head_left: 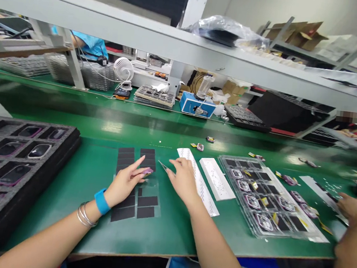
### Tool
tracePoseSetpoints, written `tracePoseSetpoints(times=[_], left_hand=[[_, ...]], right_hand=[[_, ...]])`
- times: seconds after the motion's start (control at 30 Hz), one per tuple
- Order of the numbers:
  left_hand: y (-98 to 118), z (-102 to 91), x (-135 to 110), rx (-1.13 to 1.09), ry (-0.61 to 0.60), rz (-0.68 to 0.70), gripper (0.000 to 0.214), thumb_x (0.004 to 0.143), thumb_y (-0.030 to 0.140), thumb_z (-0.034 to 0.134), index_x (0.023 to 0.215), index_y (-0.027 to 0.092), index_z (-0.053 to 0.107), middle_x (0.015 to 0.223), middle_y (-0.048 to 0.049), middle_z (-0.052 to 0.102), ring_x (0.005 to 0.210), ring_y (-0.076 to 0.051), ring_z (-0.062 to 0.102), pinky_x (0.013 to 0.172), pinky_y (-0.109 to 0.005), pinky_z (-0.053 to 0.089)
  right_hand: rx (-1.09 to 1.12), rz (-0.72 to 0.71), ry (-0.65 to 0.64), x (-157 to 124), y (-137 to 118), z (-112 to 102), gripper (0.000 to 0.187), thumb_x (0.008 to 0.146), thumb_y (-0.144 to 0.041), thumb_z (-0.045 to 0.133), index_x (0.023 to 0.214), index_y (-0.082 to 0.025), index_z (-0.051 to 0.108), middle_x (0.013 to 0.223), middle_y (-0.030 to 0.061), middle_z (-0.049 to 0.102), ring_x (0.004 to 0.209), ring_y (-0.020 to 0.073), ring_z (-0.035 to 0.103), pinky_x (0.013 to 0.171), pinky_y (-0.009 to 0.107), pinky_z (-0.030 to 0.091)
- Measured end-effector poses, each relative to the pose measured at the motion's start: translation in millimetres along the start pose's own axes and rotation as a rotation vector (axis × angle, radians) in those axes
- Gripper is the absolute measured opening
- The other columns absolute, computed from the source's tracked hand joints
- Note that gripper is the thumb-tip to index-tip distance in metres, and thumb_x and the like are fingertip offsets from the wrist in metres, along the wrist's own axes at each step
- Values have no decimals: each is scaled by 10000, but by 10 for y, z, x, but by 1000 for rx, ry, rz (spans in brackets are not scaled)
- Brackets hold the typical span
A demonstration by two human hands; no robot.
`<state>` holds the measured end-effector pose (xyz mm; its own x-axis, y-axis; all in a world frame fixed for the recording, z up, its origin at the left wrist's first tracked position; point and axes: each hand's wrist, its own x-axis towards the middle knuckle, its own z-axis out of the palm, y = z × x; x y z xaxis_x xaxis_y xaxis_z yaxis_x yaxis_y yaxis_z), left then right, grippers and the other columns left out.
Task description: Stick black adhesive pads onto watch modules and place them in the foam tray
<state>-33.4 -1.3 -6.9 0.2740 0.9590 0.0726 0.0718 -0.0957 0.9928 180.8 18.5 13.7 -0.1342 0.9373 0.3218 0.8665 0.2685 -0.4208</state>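
Observation:
My left hand [124, 182] is closed on a small purple-edged part [147, 172], pinched between thumb and fingers; its far side is hidden. It hovers above a clear sheet with dark rectangular stickers [147, 201]. To the right, my right hand [183, 179] grips a pair of tweezers [163, 166], their tips pointing left toward the part. Just beyond that hand lies a white strip printed with small dark marks [197, 179]. A white block [216, 179] with tiny pieces scattered on it is beside the strip.
On the left stands a black foam tray [43, 187] holding purple-framed screens. A clear plastic tray [258, 229] of small assemblies sits right. Loose assemblies [200, 147] lie farther back. A co-worker's hand [355, 208] is at far right. Overhead runs a grey shelf beam [139, 28].

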Motion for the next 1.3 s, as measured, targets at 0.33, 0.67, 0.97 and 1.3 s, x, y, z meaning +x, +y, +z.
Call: tracePoseSetpoints(times=[0.33, 0.67, 0.97, 1.3], left_hand=[[-21, 157, -152, 666, 229, 538, 564, 861, 255, 520, 1385, 280, 313, 1271, -43, 586, 802, -152, 699, 782, -264, 546], [68, -215, 19, 900, 425, 854, 238, 761, 100, 483, 551, 210, 461, 881, -98, 596, 932, -262, 566, 793, -414, 442], [74, -237, -4, 969, 396, 833, 297, 699, 10, 437, 502, 202, 326, 778, -61, 523, 779, -202, 536, 649, -332, 401], [102, -240, 18, 910, 346, 769, 326, 696, -10, 481, 494, 178, 307, 762, -43, 522, 783, -175, 539, 629, -292, 406]], right_hand=[[1409, 382, -279, -49, -313, 273, 431, 574, -357, 780, 945, -206, 622, 797, -13, 636, 687, 130, 611, 694, 288, 497], [725, 528, 333, 486, 1154, -952, 256, 691, -252, 683, 939, -210, 635, 866, -9, 684, 785, 123, 648, 757, 285, 516], [253, 877, 355, 520, 2399, -1171, 109, 790, -185, 644, 719, -117, 598, 771, 9, 643, 779, 141, 615, 797, 349, 478], [194, 664, 367, 785, 2151, -1048, 229, 696, -192, 624, 916, -140, 663, 775, 43, 697, 688, 156, 621, 684, 260, 453]])
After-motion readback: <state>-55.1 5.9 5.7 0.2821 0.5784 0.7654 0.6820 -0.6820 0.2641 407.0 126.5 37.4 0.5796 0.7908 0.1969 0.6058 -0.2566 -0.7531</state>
